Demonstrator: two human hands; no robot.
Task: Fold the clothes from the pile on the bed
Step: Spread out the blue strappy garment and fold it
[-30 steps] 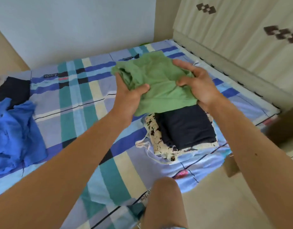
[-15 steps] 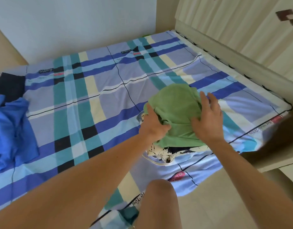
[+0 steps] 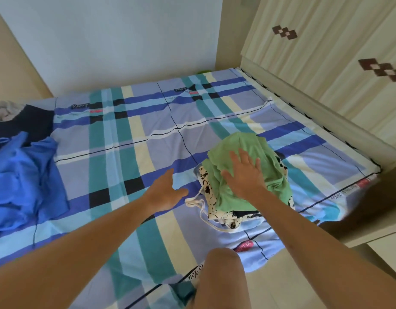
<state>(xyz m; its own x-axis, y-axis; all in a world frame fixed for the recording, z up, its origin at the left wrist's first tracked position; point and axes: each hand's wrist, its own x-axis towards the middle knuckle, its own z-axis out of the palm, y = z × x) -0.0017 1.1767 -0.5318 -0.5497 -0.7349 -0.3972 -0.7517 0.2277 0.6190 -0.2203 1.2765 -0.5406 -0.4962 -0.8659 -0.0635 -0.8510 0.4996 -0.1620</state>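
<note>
A folded green garment (image 3: 266,159) lies on top of a small stack at the bed's right side. Under it shows a cream and black patterned garment (image 3: 209,192) with loose cream straps. My right hand (image 3: 242,175) lies flat on the green garment with fingers spread. My left hand (image 3: 165,190) hovers open just left of the stack, over the sheet, holding nothing. At the far left lies the unfolded pile: a crumpled blue garment (image 3: 23,179) and a dark navy one (image 3: 23,123) behind it.
The bed carries a plaid sheet (image 3: 125,152) in blue, teal and cream. A cream wardrobe (image 3: 337,63) runs along the bed's right side. My bare knee (image 3: 221,277) is at the bed's near edge, above the tiled floor (image 3: 293,286).
The green garment went from held in the air down onto the stack. My left hand has since let go of it and drawn off to the left; my right hand stays flat on it.
</note>
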